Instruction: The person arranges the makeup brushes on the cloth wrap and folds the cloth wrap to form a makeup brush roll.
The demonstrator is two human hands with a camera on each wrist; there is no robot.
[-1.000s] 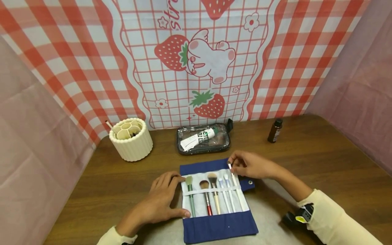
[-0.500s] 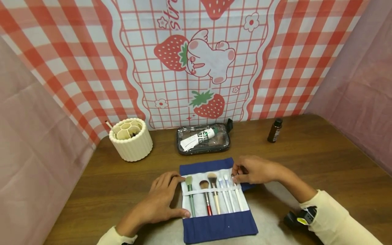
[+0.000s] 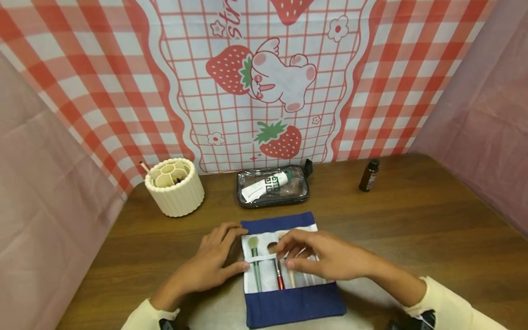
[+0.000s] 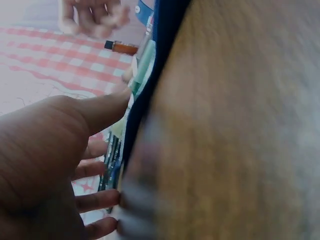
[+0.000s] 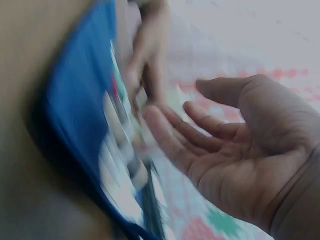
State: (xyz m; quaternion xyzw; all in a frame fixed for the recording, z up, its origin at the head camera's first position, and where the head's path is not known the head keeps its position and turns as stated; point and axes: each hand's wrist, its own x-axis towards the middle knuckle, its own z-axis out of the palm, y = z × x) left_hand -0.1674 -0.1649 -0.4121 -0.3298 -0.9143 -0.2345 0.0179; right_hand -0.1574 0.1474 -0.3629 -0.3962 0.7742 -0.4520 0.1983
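A navy brush roll (image 3: 294, 305) lies unfolded on the table, its white inside holding several makeup brushes under an elastic band. A green brush (image 3: 256, 270) is at its left, then a red-handled brush (image 3: 279, 277) and a cream-handled brush (image 3: 292, 278). My left hand (image 3: 214, 261) rests along the roll's left edge, thumb and fingertips touching the fabric. Above the middle and right brushes hovers my right hand (image 3: 327, 256), fingers loosely bent, holding nothing in the right wrist view. It hides the brush heads there and most of the white brushes at the right.
Behind the roll lies a clear black-edged pouch (image 3: 272, 199) with a white tube (image 3: 264, 187) in it. A cream ribbed organizer (image 3: 177, 197) stands at the back left, a small dark bottle (image 3: 369, 175) at the back right. Checked cloth (image 3: 107, 68) hangs behind the table.
My right hand first slides the rightmost white brush down under the band, then lets go and moves left over the brushes. My left hand stays at the left edge, its thumb slightly higher.
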